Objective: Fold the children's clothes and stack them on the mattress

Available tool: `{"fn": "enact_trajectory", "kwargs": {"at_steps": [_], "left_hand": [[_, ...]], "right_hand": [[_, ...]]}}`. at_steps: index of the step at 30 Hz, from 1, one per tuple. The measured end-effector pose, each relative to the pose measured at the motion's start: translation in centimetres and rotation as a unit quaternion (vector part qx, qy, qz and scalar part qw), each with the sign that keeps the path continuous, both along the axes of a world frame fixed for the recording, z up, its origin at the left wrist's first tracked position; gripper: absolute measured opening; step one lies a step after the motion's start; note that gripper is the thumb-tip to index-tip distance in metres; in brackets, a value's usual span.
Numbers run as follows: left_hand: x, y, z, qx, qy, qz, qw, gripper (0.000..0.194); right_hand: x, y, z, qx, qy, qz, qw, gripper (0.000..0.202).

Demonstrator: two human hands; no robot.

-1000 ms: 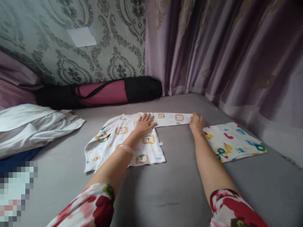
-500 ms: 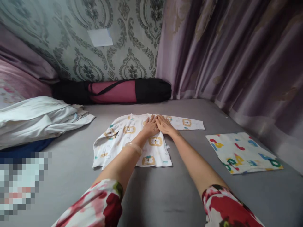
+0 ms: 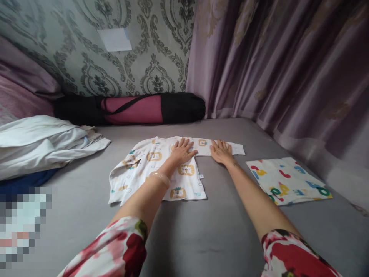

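Observation:
A white long-sleeved child's shirt with lion faces printed on it lies on the grey bed sheet. Its right-hand sleeve stretches out straight, while the left-hand one angles down beside the body. My left hand rests flat on the shirt near the shoulder, fingers spread. Flat on the outstretched sleeve, a little short of the cuff, lies my right hand with its fingers extended. Neither hand grips the cloth.
A folded white cloth with colourful letters lies to the right. Crumpled pale clothes are heaped at the left, over something dark blue. A black and maroon long bag lies along the wall, and purple curtains hang at the right.
My right hand has moved right along the sleeve, away from my left hand, which stays on the shirt's shoulder. The whole view has shifted slightly.

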State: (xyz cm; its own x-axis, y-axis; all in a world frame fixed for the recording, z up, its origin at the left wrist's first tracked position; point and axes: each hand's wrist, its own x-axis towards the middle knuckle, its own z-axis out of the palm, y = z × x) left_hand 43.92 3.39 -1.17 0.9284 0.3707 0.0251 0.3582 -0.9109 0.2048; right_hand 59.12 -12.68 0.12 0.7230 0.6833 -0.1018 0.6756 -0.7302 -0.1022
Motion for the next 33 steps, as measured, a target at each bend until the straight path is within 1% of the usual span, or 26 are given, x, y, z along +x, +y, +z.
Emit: {"fn": "enact_trajectory", "kwargs": {"at_steps": [3, 6, 11, 14, 16, 17, 18, 20, 21, 22, 23, 24, 25, 28, 31, 33], "left_hand": [[0.0, -0.1, -0.1, 0.003, -0.001, -0.003, 1.000, 0.070], [-0.1, -0.3, -0.1, 0.005, -0.002, -0.005, 1.000, 0.069], [-0.1, -0.1, 0.2, -0.016, 0.007, -0.007, 1.000, 0.061], [-0.3, 0.0, 1.2, -0.052, -0.001, -0.002, 0.999, 0.059], [-0.9, -0.6, 2.3, -0.054, -0.040, 0.006, 0.998, 0.057], [-1.4, -1.3, 2.9, -0.048, -0.066, 0.004, 0.997, 0.052], [-2.1, -2.3, 3.6, -0.042, -0.087, -0.012, 0.995, 0.046], [-3.8, -4.8, 4.7, -0.047, -0.100, -0.079, 0.991, 0.030], [-4.8, -6.3, 5.2, -0.068, -0.073, -0.141, 0.985, 0.027], [-5.8, -7.7, 5.6, -0.080, -0.049, -0.179, 0.979, 0.026], [-6.9, -9.1, 5.8, -0.082, -0.032, -0.200, 0.976, 0.028], [-7.9, -10.2, 5.8, -0.080, -0.016, -0.217, 0.973, 0.031], [-8.8, -11.2, 5.8, -0.075, -0.001, -0.222, 0.972, 0.033], [-10.6, -12.8, 5.3, -0.053, 0.010, -0.206, 0.977, 0.029], [-11.2, -13.5, 4.6, -0.006, -0.003, -0.183, 0.983, 0.022], [-11.2, -14.1, 4.2, 0.030, -0.002, -0.175, 0.984, 0.025]], "right_hand": [[1.5, -1.9, -0.2, 0.007, -0.011, -0.048, 0.999, 0.059], [2.6, -3.1, -0.4, 0.019, -0.024, -0.068, 0.997, 0.059], [3.0, -3.2, -0.4, 0.025, -0.020, -0.082, 0.996, 0.057], [2.4, -2.9, 0.0, 0.067, -0.040, -0.082, 0.994, 0.052], [1.6, -2.6, 0.2, 0.129, -0.067, -0.032, 0.989, 0.044], [1.1, -2.4, 0.4, 0.162, -0.070, 0.012, 0.984, 0.038], [0.5, -2.0, 0.5, 0.189, -0.060, 0.065, 0.978, 0.032], [-0.8, -1.2, 0.6, 0.223, -0.014, 0.178, 0.958, 0.021], [-1.5, -0.7, 0.6, 0.234, 0.009, 0.223, 0.946, 0.017], [-2.1, -0.3, 0.5, 0.241, 0.026, 0.258, 0.935, 0.015], [-2.6, 0.2, 0.4, 0.246, 0.036, 0.283, 0.926, 0.014], [-3.0, 0.5, 0.3, 0.250, 0.040, 0.296, 0.921, 0.013], [-3.2, 0.9, 0.2, 0.252, 0.041, 0.301, 0.919, 0.013], [-3.4, 1.3, -0.2, 0.250, 0.043, 0.300, 0.920, 0.013], [-3.3, 1.3, -0.4, 0.246, 0.029, 0.304, 0.920, 0.015], [-3.4, 1.2, -0.3, 0.234, 0.008, 0.302, 0.924, 0.019]]}}
